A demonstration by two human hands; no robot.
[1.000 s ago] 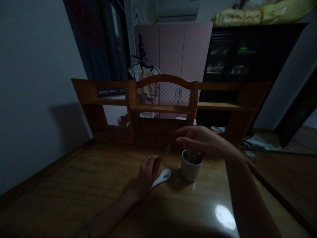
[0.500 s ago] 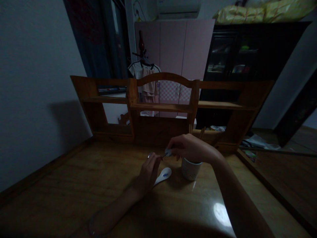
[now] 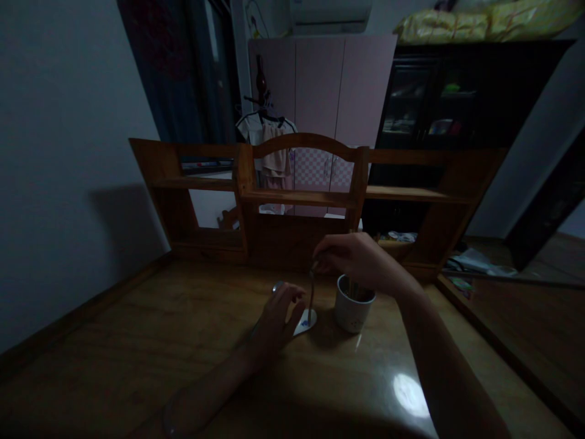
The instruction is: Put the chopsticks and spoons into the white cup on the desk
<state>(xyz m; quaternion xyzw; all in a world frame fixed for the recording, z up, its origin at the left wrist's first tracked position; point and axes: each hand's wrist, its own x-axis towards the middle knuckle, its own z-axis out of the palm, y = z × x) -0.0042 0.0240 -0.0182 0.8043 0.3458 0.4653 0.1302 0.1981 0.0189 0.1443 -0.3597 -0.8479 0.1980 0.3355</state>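
Observation:
My right hand [image 3: 361,259] hovers just above a white cup [image 3: 351,314] that holds several chopsticks. Its fingertips pinch the top of a thin metal utensil [image 3: 311,299], which hangs straight down to the left of the cup. My left hand [image 3: 276,314] rests on the wooden desk [image 3: 150,341] with its fingers curled. A small shiny metal bit [image 3: 277,285] shows at its knuckles, and I cannot make out what it is. A white ceramic spoon with a blue mark [image 3: 305,321] lies on the desk, partly under my left fingers.
A wooden shelf unit [image 3: 297,198] stands along the desk's far edge, close behind the cup. A wall runs along the left. Papers [image 3: 475,262] lie at the right. Pink wardrobes and a dark cabinet stand behind. The room is dim.
The metal utensil passed from my left hand to my right, which lifted it so that it hangs upright beside the cup. My left hand drew back slightly over the ceramic spoon.

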